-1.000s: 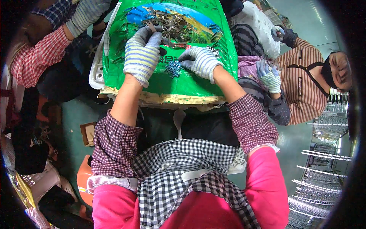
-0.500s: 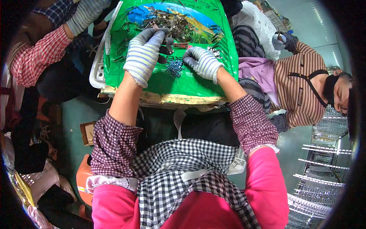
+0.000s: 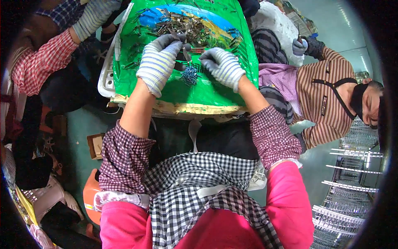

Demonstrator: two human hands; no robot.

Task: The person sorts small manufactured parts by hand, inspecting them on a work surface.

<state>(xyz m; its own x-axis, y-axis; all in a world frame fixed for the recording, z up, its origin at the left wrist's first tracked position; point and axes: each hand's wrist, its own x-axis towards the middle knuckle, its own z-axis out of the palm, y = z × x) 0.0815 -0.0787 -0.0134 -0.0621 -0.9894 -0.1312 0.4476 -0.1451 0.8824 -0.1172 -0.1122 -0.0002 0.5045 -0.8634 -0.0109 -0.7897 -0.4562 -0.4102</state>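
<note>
My left hand (image 3: 158,62), in a striped knit glove with grey fingertips, is closed in a pinch on a thin metal strip (image 3: 186,54) that hangs from the fingertips. Just right of it, my right hand (image 3: 225,66) wears a matching glove; its thumb and fingers are curled together, and whatever they hold is too small to make out. Between and below the hands lies a small heap of blue pin-like pieces (image 3: 189,76). Farther back, a pile of dark metal clips (image 3: 192,31) spreads over the green plastic sack (image 3: 207,97) that covers the work surface.
At the right a co-worker in a striped top (image 3: 327,91) holds a small tool in a gloved hand (image 3: 299,46). Another person's gloved hand (image 3: 95,18) is at the upper left. Racks of metal parts (image 3: 346,199) stand lower right; an orange stool (image 3: 91,195) is lower left.
My left hand has shifted slightly right and down, and the strip now hangs over the blue heap. My right hand has risen slightly. The co-worker's tool hand at the right has moved.
</note>
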